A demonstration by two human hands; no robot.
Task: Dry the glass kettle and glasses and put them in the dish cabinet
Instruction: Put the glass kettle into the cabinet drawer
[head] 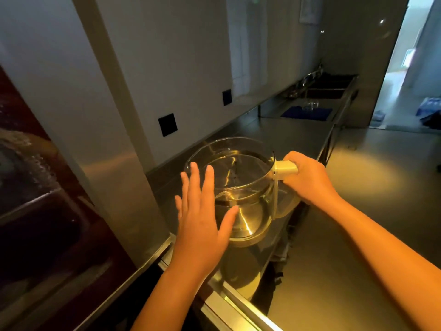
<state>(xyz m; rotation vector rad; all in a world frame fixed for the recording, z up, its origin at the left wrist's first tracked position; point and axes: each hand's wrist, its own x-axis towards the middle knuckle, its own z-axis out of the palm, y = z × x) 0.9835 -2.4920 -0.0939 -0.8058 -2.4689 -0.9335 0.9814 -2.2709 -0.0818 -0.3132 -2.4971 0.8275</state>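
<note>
Right hand (307, 180) clenched round kettle (238, 161) handle (286, 167); left hand (202, 218) flat, fingers (194, 177) straight beside glass. Risk: one-handed hold slips, glass strikes table (274, 132) edge.

The right hand (305, 180) closed on the handle (286, 167), with the glass kettle (248, 211) just left of that grip, over the counter (286, 132); whether it touched the counter could not be told. The left hand (200, 220) lay flat at the kettle's far side from the grip. Left of and beyond the grip, two sockets (167, 124) sat in the wall. Well beyond the grip, glasses (310, 105) stood on a cloth (317, 113), the sink (327, 91) behind them
</note>
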